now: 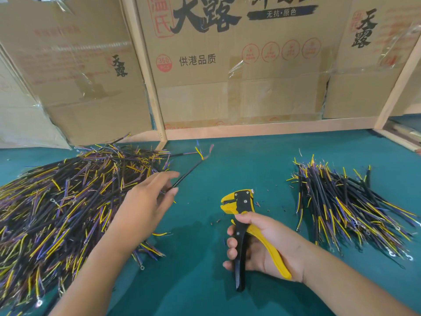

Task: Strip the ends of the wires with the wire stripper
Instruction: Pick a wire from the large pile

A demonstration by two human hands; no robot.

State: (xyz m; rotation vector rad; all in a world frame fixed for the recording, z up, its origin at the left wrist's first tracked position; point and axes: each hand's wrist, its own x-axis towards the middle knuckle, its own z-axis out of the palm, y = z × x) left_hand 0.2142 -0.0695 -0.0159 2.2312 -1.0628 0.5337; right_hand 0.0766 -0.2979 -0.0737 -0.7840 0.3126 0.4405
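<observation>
My left hand (148, 199) pinches one black-sheathed wire (189, 172) at the right edge of the big pile of wires (63, 197). The wire slants up and to the right, and its yellow, purple and pink cores fan out at the far tip. My right hand (262, 245) grips the yellow and black wire stripper (241, 215) by its handles. The stripper's jaws point away from me and hold nothing. The held wire and the stripper are apart.
A smaller heap of wires (348, 206) lies on the right of the green mat (205, 281). Small bits of insulation are scattered around the stripper's head. Cardboard boxes (227, 65) behind a wooden frame (250, 131) close off the far side.
</observation>
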